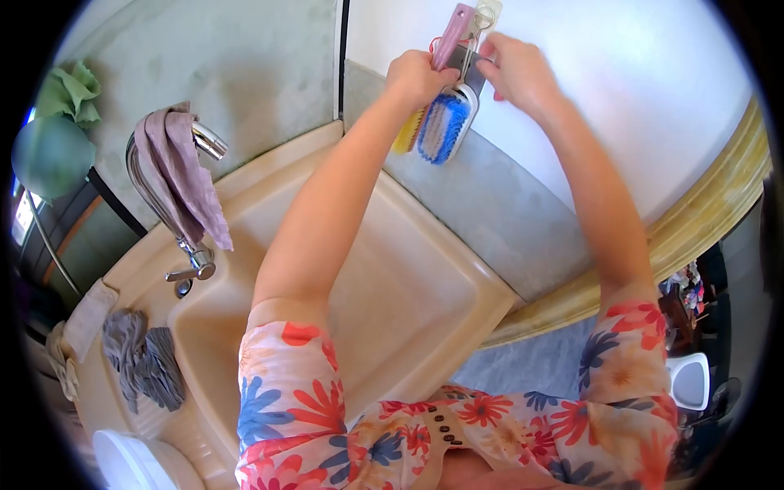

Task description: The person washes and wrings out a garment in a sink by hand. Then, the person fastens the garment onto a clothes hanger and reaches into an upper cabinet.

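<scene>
Several brushes hang against the wall above the sink, under a clear hook (488, 11). One has a pink handle (454, 34), and one shows blue and grey bristles (443, 129). Yellow bristles (407, 132) stick out on the left, beside the blue ones. My left hand (418, 79) is closed around the lower part of the pink handle. Just right of the brushes, my right hand (516, 69) has its fingers bent near a dark flat piece (475, 69); its fingertips are partly hidden, and what they hold is unclear.
Below my arms lies a beige sink (392, 269). A chrome faucet (196, 260) with a mauve cloth (175, 167) over it rises on the left. Grey cloths (143, 359) lie on the ledge near a white bucket (139, 461). A yellowish rounded edge (694, 224) curves at right.
</scene>
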### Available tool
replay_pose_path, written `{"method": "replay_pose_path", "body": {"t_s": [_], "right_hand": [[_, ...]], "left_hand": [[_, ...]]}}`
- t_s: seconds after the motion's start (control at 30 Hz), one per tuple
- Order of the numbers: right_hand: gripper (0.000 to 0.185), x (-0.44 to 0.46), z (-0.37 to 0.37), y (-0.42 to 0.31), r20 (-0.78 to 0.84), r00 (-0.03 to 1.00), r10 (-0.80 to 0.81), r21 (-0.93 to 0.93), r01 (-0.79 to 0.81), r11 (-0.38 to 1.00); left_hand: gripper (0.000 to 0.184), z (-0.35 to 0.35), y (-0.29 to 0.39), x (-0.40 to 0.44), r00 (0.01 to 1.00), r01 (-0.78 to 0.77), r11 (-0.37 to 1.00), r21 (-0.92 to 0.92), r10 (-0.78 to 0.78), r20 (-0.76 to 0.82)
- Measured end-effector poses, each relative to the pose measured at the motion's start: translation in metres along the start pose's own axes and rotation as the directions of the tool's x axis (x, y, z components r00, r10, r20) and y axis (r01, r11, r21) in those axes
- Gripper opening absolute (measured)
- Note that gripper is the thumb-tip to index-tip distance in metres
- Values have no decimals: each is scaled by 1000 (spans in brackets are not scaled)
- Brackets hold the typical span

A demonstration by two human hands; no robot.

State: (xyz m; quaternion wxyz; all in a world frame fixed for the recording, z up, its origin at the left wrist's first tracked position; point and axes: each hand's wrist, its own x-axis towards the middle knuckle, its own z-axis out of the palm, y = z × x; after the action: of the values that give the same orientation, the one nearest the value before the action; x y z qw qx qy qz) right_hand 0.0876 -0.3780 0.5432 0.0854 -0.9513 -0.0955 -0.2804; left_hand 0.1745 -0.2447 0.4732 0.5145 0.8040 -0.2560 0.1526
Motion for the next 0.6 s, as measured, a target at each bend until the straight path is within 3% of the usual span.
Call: {"method": "replay_pose_path", "body": {"t_s": [0.13, 0.27, 0.6], "right_hand": [[11, -32, 13, 2, 76, 985, 153, 198, -166, 966], [11, -47, 20, 5, 102, 991, 87, 210, -107, 972], [9, -54, 26, -11, 232, 970, 68, 349, -148, 925]], "left_hand": [[26, 0, 1, -3, 998, -52, 964, 259, 56, -9], [21, 2, -5, 16, 995, -92, 898, 431, 102, 0], [20, -10, -2, 1, 997, -38, 858, 512, -4, 81]]}}
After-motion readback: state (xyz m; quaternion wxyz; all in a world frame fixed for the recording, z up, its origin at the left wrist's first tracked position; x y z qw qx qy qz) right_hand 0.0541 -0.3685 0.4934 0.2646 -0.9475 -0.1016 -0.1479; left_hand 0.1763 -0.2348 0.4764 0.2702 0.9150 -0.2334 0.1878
